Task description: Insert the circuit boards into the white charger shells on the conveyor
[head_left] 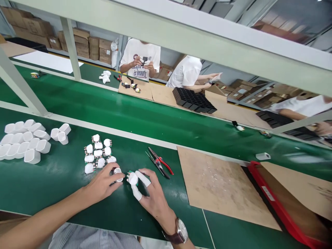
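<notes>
My left hand [102, 183] rests on the green mat, its fingertips pinched on a small white charger part [118, 172]. My right hand [150, 193], with white finger cots on thumb and forefinger, pinches another white charger part with a green circuit board [132, 178]. Both hands meet just below a cluster of several similar white parts with metal prongs [98, 154]. A wristwatch [180, 232] sits on my right wrist.
Several empty white shells [23, 141] lie at the left. Red-handled pliers [160, 162] lie right of my hands, beside a brown board [218, 186] and a red tray [280, 207]. Across the green conveyor [155, 117], other people handle parts near black trays [193, 100].
</notes>
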A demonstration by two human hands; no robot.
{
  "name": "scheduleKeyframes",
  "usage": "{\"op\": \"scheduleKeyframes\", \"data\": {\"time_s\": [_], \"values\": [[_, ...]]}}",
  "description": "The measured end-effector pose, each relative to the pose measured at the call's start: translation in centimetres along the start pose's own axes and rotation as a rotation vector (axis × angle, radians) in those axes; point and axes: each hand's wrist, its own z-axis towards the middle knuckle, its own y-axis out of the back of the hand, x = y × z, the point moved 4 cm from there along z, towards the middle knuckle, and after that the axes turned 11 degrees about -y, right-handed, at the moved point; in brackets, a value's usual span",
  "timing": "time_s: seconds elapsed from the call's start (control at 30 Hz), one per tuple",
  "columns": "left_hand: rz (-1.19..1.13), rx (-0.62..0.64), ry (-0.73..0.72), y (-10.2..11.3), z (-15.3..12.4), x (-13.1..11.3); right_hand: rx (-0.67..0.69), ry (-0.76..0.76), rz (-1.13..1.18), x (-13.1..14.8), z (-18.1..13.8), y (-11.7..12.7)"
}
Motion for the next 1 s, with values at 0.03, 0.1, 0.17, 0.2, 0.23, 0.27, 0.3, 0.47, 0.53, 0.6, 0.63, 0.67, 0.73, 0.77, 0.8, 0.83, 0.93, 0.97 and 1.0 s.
{"op": "scheduleKeyframes", "data": {"time_s": [0.03,0.1,0.17,0.2,0.23,0.27,0.3,0.47,0.53,0.6,0.63,0.67,0.73,0.77,0.8,0.83,0.93,0.97,1.0], "values": [[-0.021,-0.02,-0.004,-0.1,0.0,-0.1,0.019,0.008,0.017,0.5,-0.1,0.1],[-0.091,-0.049,0.042,-0.2,-0.1,-0.1,0.044,0.024,0.037,1.3,-0.3,0.2],[-0.159,-0.063,0.116,-0.2,-0.5,0.1,0.047,0.053,0.029,1.8,-0.4,-0.1],[-0.186,-0.06,0.14,-0.1,-0.7,0.1,0.042,0.07,0.013,1.9,-0.4,-0.2],[-0.207,-0.052,0.146,-0.1,-0.8,0.1,0.034,0.09,-0.01,2.0,-0.4,-0.4],[-0.22,-0.043,0.137,-0.1,-0.9,0.1,0.026,0.11,-0.038,2.1,-0.4,-0.6],[-0.227,-0.033,0.12,-0.1,-1.0,0.1,0.022,0.128,-0.067,2.2,-0.3,-0.7],[-0.205,-0.028,0.045,0.4,-0.8,0.0,0.065,0.167,-0.163,2.5,0.1,-1.3],[-0.196,-0.039,0.032,0.5,-0.6,-0.1,0.083,0.166,-0.18,2.6,0.2,-1.4],[-0.194,-0.044,0.022,0.5,-0.5,-0.1,0.103,0.167,-0.198,2.6,0.3,-1.5],[-0.193,-0.045,0.017,0.5,-0.5,0.0,0.114,0.166,-0.211,2.7,0.3,-1.5],[-0.192,-0.043,0.013,0.5,-0.5,0.0,0.125,0.167,-0.224,2.7,0.3,-1.6],[-0.188,-0.04,0.012,0.5,-0.5,0.0,0.148,0.16,-0.249,2.7,0.3,-1.6],[-0.185,-0.041,0.013,0.5,-0.5,0.0,0.157,0.156,-0.257,2.8,0.3,-1.6],[-0.182,-0.041,0.016,0.6,-0.5,0.1,0.166,0.152,-0.262,2.8,0.3,-1.5],[-0.18,-0.043,0.019,0.6,-0.4,0.1,0.174,0.148,-0.262,2.8,0.4,-1.5],[-0.184,-0.045,0.029,0.6,-0.4,0.1,0.177,0.148,-0.254,2.9,0.6,-1.4],[-0.188,-0.043,0.032,0.5,-0.4,0.1,0.173,0.152,-0.251,3.0,0.7,-1.3],[-0.193,-0.04,0.034,0.5,-0.4,0.1,0.171,0.155,-0.249,3.1,0.8,-1.4]]}}
